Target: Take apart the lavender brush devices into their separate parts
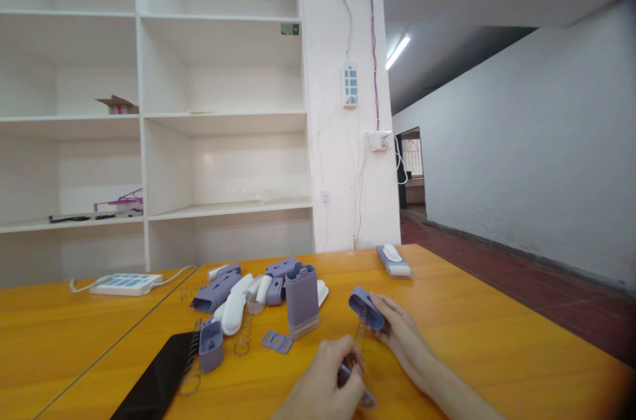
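Observation:
My right hand (400, 334) is closed round the end of a hollow purple plastic housing (358, 297), tilted with its opening toward me. A thin metal coil spring (360, 337) stretches from that opening down to my left hand (328, 373). The fingers of my left hand pinch a small flat purple plate (368, 399), partly hidden by them. Left of my hands stands an upright purple case (302, 301) with a clear base. Flat purple ring-like plates (277, 342) lie in front of it.
More purple housings (217, 291), white oval pieces (233, 311) and loose springs (242, 340) are heaped to the left. A purple cup-shaped part (211, 347) sits beside a black phone-like slab (156, 377). An assembled purple-and-white unit (394, 262) lies near the far edge. A power strip (126, 283) lies far left.

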Available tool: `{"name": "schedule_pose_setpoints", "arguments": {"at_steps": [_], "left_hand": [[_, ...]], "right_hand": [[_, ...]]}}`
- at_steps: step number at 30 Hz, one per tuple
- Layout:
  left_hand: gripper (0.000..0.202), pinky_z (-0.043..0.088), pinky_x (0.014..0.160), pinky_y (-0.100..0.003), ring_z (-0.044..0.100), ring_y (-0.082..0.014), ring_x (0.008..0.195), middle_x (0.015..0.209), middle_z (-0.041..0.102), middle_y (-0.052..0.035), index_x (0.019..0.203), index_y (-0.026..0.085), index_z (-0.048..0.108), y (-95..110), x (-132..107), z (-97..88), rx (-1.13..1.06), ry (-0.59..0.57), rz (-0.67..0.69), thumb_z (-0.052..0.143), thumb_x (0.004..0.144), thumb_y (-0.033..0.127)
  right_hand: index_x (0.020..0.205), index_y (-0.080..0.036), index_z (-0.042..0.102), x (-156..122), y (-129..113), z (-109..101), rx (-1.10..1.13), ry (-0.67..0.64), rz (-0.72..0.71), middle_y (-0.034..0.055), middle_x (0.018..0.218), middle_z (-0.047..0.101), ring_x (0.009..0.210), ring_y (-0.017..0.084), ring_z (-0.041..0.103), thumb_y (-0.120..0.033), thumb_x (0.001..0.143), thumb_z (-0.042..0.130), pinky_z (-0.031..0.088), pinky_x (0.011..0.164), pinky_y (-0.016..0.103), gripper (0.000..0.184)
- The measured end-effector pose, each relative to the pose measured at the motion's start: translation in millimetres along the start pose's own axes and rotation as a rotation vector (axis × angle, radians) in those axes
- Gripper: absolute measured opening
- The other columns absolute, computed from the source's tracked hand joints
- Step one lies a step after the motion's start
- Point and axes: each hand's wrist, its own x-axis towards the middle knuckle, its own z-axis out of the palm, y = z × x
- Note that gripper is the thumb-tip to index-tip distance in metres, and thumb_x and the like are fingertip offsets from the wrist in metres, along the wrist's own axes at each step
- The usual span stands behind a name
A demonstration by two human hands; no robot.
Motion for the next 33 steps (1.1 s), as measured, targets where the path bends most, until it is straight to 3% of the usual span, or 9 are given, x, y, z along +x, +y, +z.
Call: {"name": "schedule_pose_setpoints", "arguments": {"at_steps": [7,13,33], "left_hand": [[0.018,0.047,0.085,-0.029,0.063,-0.0197,0.093,0.096,0.063,-0.0034,0.099,0.021,0.066,0.8,-1.6,-1.2,0.021,0.005,0.026,0.051,0.090,0.023],[0.016,0.052,0.079,-0.027,0.067,-0.0166,0.082,0.097,0.058,-0.0031,0.098,0.019,0.062,-2.3,-0.5,2.1,-0.075,-0.001,0.010,0.049,0.090,0.021],[0.014,0.051,0.079,-0.027,0.064,-0.0172,0.085,0.094,0.057,-0.0027,0.096,0.020,0.062,-3.2,0.7,3.9,-0.037,0.007,0.017,0.051,0.088,0.021]], "right_hand": [[0.085,-0.021,0.076,0.2,0.3,-0.7,-0.004,-0.010,0.004,0.0008,0.078,0.076,0.069,0.016,0.066,-0.052,0.060,0.091,0.050,0.061,0.023,0.043],[0.084,-0.020,0.076,1.6,1.2,-1.3,-0.018,-0.012,0.011,0.0006,0.076,0.074,0.068,0.016,0.065,-0.054,0.062,0.090,0.050,0.059,0.023,0.043],[0.083,-0.020,0.076,8.7,6.5,-5.2,-0.041,-0.009,-0.010,0.0006,0.072,0.074,0.064,0.015,0.064,-0.055,0.063,0.089,0.052,0.059,0.024,0.042]]}}
